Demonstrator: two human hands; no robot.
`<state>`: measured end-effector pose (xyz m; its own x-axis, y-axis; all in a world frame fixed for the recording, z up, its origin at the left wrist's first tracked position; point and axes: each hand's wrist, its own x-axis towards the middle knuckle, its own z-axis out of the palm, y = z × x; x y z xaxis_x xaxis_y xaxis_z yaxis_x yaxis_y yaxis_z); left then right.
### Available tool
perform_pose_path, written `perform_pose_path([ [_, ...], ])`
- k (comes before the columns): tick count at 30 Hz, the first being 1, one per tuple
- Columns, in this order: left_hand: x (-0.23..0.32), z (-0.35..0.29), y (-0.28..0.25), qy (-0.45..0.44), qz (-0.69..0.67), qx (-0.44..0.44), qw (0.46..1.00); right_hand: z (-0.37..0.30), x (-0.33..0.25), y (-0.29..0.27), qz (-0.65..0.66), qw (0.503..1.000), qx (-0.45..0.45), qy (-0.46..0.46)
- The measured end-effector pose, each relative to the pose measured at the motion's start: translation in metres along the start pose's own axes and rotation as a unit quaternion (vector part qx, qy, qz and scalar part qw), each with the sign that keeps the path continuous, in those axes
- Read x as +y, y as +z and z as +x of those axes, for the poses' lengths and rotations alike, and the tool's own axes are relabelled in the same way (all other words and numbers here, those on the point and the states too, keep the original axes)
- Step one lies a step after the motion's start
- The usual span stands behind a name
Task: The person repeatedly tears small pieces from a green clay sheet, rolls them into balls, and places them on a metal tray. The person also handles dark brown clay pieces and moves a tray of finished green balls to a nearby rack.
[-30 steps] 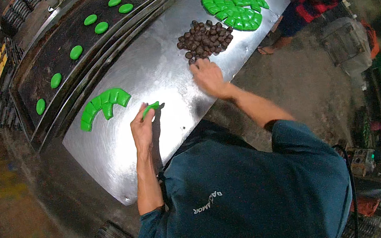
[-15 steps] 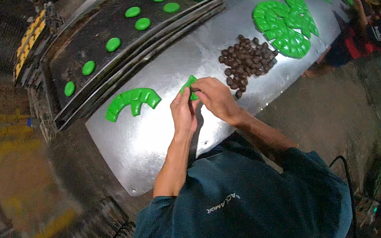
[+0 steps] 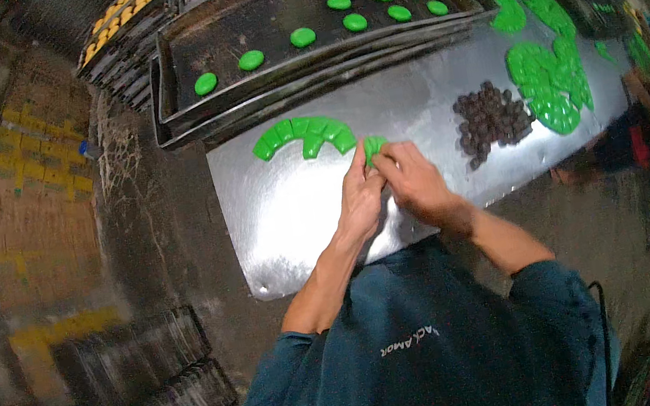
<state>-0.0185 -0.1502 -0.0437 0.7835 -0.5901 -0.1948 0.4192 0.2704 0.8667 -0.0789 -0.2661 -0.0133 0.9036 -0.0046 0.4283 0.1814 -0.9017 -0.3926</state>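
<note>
Toward the bench's [image 3: 283, 234] far left corner, a curved green strip [image 3: 299, 129] is laid. By the left hand [image 3: 361, 202], a green piece [image 3: 373, 147] is gripped between far and near edges, fingered also by the right hand [image 3: 420, 182]. Rightward, brown balls [image 3: 490, 116] are heaped.

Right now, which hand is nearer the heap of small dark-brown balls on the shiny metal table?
Right. The right hand is left of the heap of small dark-brown balls, not touching it; the left hand is farther left, beyond the right hand.
</note>
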Motion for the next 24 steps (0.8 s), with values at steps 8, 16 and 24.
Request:
perform_pose_path([
  [8, 0.08, -0.015, -0.007, 0.466, 0.374, 0.093, 0.796, 0.059, -0.049, -0.062, 0.286, 0.95, -0.069, 0.106],
  [16, 0.084, 0.024, 0.023, 0.172, 0.086, 0.142, 0.971, 0.061, -0.031, -0.042, 0.097, 0.985, 0.099, -0.099],
  [24, 0.084, 0.012, 0.022, 0.127, 0.039, 0.108, 0.985, 0.089, -0.011, -0.055, 0.289, 0.954, -0.009, 0.077],
])
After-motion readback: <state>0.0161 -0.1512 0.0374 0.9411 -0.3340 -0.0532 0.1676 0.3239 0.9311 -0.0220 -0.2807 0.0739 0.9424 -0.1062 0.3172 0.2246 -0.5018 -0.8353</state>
